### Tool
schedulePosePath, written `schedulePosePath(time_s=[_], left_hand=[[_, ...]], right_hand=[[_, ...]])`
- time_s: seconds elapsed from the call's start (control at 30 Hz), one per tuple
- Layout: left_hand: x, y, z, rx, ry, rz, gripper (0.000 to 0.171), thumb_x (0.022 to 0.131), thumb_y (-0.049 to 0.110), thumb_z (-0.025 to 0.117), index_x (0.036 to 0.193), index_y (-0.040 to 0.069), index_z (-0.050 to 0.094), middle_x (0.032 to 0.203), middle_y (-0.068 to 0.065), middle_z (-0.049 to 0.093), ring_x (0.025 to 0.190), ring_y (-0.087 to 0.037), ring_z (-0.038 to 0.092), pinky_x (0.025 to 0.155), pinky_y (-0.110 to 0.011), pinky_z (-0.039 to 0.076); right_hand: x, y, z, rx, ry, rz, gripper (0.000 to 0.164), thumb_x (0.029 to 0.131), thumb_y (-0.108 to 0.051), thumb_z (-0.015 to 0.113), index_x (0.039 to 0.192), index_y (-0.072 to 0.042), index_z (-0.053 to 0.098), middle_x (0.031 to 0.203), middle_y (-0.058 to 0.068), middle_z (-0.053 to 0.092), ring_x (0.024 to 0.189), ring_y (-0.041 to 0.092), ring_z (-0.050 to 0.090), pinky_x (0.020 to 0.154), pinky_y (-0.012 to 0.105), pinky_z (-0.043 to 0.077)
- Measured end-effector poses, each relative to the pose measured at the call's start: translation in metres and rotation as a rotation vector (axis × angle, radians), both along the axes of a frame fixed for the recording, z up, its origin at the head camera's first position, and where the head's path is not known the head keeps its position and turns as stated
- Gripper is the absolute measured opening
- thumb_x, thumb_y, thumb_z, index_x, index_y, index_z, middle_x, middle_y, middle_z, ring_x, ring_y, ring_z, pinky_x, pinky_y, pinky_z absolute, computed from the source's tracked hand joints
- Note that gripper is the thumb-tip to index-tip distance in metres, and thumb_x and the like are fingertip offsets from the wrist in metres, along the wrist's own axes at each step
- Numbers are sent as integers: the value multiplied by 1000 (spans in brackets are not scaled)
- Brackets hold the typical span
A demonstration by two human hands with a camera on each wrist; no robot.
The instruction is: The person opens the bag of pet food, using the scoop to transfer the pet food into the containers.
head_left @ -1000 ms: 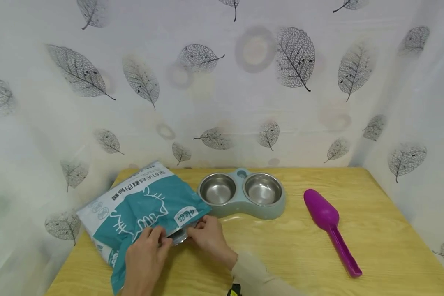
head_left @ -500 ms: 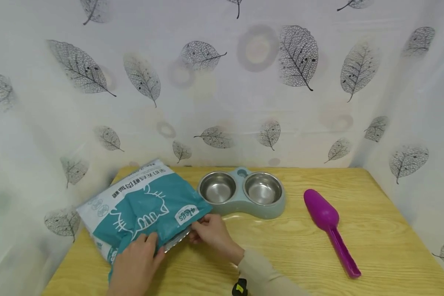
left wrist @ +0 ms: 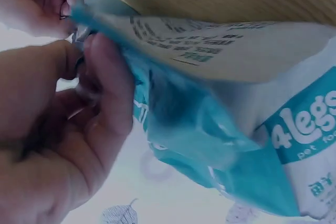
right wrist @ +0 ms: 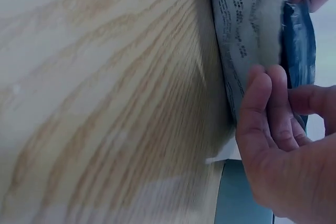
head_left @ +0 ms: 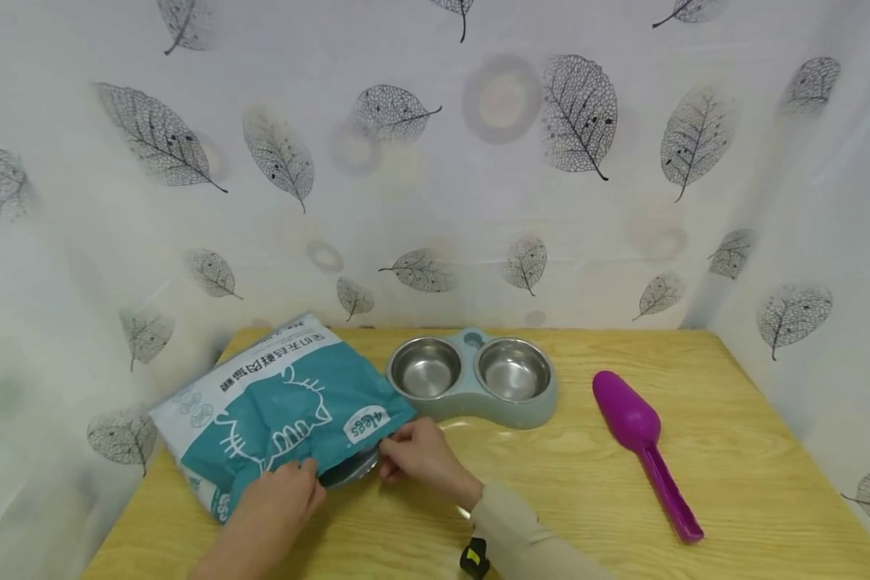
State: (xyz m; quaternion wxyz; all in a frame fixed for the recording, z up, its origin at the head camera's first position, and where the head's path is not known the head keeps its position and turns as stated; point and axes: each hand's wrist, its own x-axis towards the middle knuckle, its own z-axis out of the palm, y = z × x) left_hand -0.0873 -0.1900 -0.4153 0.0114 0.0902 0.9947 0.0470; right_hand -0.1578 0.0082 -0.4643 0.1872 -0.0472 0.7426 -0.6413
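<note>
A teal and white pet food bag (head_left: 261, 395) with a white cat drawing lies on the left of the table, its mouth toward me. My left hand (head_left: 279, 503) pinches the left part of the mouth's edge, fingers curled over it in the left wrist view. At the other end of the mouth, my right hand (head_left: 424, 459) pinches the edge between thumb and fingers. Between the hands the mouth gapes, and its silvery lining (head_left: 351, 469) shows. The bag's printed back (right wrist: 247, 24) faces the table in the right wrist view. What the bag contains is hidden.
Just behind my right hand stands a grey-green double pet bowl (head_left: 471, 399) with two steel dishes. A purple scoop (head_left: 641, 443) lies on the right of the wooden table (head_left: 551, 483). A leaf-patterned curtain (head_left: 435, 161) hangs behind and at both sides.
The mouth of the bag, nearly flat half a second ago, has spread wider between my hands. My left hand has shifted slightly along the edge. Bowl and scoop stay put.
</note>
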Motion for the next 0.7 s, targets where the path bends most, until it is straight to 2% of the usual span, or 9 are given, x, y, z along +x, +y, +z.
schedulePosePath(time_s=[0.17,0.37,0.47,0.57,0.7], left_hand=[[0,-8,2,40,78,-25,29,94,7,65,74,12,45,60,-1,41,55,-15,50,49,-32,45],[-1,-15,11,90,47,1,27,96,10,62,76,13,44,62,0,40,57,-14,45,51,-32,42],[-1,-18,15,143,52,-8,30,97,11,62,75,15,42,62,3,37,57,-12,40,53,-28,37],[0,-21,19,185,105,-22,35,98,12,63,73,18,40,62,6,33,56,-8,35,53,-24,33],[-1,-21,24,168,194,-17,38,97,16,67,71,21,40,61,8,31,53,-5,31,50,-22,29]], right_hand=[[-1,1,-2,38,40,33,16,87,-3,67,73,4,71,63,16,72,51,9,66,55,30,61],[-1,3,-3,93,87,61,13,87,-3,68,74,-1,70,62,15,72,52,15,69,54,29,59],[-1,4,-5,119,95,76,16,88,-5,68,73,-2,70,61,12,72,51,11,67,52,26,56],[-2,5,-7,144,103,92,18,89,-7,68,71,-3,70,60,9,71,50,9,64,49,23,52],[-2,5,-6,169,135,101,20,89,-10,67,70,-3,71,58,8,71,48,7,63,46,22,49]])
